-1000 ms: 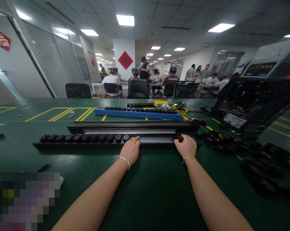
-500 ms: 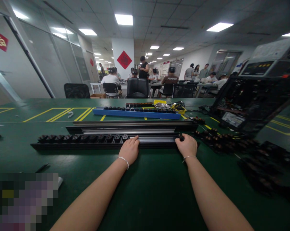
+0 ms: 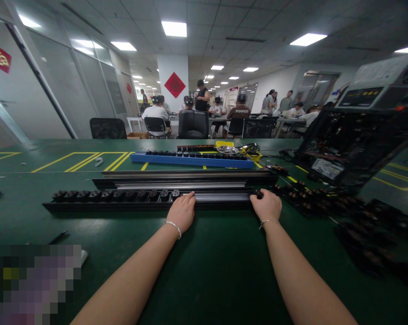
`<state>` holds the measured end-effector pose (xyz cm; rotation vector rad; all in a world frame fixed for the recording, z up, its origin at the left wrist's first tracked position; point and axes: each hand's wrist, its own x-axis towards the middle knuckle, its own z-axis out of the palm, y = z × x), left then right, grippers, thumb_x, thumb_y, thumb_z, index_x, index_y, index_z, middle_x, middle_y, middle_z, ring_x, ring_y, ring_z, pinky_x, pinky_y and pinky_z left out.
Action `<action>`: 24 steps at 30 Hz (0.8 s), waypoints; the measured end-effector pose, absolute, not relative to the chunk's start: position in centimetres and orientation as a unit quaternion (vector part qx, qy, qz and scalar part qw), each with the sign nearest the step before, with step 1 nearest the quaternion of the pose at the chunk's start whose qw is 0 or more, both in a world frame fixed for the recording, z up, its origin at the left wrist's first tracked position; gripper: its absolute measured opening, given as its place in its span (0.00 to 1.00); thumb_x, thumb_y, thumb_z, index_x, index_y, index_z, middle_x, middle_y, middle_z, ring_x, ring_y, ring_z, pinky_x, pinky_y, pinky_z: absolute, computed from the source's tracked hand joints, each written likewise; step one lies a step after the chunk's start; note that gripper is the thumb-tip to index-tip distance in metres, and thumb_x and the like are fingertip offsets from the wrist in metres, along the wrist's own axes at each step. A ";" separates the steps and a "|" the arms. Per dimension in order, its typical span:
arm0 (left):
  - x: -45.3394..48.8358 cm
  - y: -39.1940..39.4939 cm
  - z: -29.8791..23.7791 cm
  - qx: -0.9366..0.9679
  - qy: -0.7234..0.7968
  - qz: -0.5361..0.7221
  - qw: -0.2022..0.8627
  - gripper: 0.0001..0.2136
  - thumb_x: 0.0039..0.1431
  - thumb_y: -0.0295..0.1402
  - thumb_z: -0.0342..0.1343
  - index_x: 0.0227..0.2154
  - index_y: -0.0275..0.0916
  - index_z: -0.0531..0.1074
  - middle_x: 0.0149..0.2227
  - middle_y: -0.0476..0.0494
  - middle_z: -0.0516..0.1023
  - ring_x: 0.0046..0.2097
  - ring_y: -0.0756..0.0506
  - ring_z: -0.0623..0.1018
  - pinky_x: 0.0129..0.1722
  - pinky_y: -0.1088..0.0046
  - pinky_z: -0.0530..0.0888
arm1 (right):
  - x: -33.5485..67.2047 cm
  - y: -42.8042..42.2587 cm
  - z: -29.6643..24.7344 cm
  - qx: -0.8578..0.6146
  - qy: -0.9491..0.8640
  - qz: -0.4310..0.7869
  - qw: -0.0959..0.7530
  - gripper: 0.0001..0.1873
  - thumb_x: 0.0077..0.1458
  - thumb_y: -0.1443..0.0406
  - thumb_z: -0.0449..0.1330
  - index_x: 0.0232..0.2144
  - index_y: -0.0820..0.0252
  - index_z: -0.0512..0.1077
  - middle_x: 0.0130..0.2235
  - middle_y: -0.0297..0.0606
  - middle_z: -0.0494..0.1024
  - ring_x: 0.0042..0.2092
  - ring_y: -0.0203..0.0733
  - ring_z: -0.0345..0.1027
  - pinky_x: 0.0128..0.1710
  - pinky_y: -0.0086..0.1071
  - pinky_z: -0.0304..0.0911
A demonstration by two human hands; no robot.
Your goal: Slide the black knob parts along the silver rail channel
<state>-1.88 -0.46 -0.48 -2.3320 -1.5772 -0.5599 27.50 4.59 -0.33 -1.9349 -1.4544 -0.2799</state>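
Observation:
A long black rail lies crosswise in front of me, with a shiny metal channel exposed along its right half. Several round black socket modules sit in a row along its left half. My left hand grips the rail just right of the last module, fingers curled over it. At the rail's right end, my right hand is closed around a small black module. Most of that piece is hidden by the fingers.
More rails lie behind, then a blue rail filled with modules. Loose black modules are heaped at right, near an open black case. A pen lies at left. People sit and stand beyond the table.
My right hand, with the small black module, has shifted slightly right along the rail. My left hand stays in place.

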 end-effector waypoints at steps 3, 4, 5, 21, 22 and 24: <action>-1.9 -0.5 -0.5 -0.804 -0.546 -0.190 0.139 0.13 0.58 0.25 0.46 0.44 0.36 0.70 0.56 0.37 0.69 0.52 0.42 0.71 0.52 0.62 0.68 | 27.7 4.6 -0.4 -0.747 -0.557 -0.105 0.346 0.19 0.44 0.61 0.52 0.36 0.64 0.73 0.38 0.46 0.76 0.43 0.48 0.65 0.49 0.39 0.53; -1.9 -0.5 -0.5 -0.804 -0.547 -0.188 0.140 0.13 0.58 0.25 0.46 0.44 0.36 0.70 0.56 0.38 0.69 0.52 0.42 0.71 0.52 0.62 0.68 | 27.8 4.7 -0.4 -0.749 -0.555 -0.105 0.347 0.19 0.44 0.61 0.52 0.36 0.64 0.73 0.39 0.47 0.76 0.44 0.48 0.65 0.49 0.40 0.53; -1.9 -0.5 -0.5 -0.804 -0.547 -0.187 0.141 0.13 0.58 0.25 0.46 0.44 0.36 0.70 0.56 0.38 0.69 0.52 0.42 0.72 0.52 0.62 0.68 | 27.8 4.7 -0.5 -0.750 -0.553 -0.105 0.348 0.19 0.44 0.61 0.52 0.37 0.64 0.73 0.39 0.47 0.76 0.44 0.49 0.65 0.49 0.40 0.53; -1.9 -0.3 -0.7 -0.805 -0.543 -0.182 0.156 0.13 0.59 0.26 0.45 0.44 0.34 0.71 0.56 0.37 0.69 0.52 0.42 0.72 0.52 0.63 0.67 | 29.0 4.7 -0.7 -0.762 -0.516 -0.098 0.379 0.20 0.44 0.62 0.52 0.37 0.67 0.74 0.41 0.49 0.75 0.45 0.49 0.65 0.50 0.40 0.56; -1.9 -0.3 -0.7 -0.805 -0.542 -0.182 0.158 0.13 0.59 0.26 0.45 0.44 0.34 0.71 0.56 0.37 0.69 0.52 0.41 0.72 0.52 0.63 0.68 | 29.1 4.7 -0.7 -0.759 -0.515 -0.098 0.385 0.20 0.44 0.62 0.52 0.37 0.67 0.73 0.41 0.49 0.75 0.45 0.49 0.64 0.50 0.40 0.56; -1.9 -0.3 -0.8 -0.804 -0.542 -0.184 0.161 0.13 0.59 0.26 0.45 0.43 0.34 0.71 0.56 0.38 0.69 0.52 0.41 0.72 0.52 0.63 0.68 | 29.2 4.6 -0.7 -0.756 -0.514 -0.094 0.395 0.19 0.44 0.62 0.52 0.37 0.66 0.73 0.41 0.48 0.75 0.45 0.49 0.64 0.51 0.39 0.56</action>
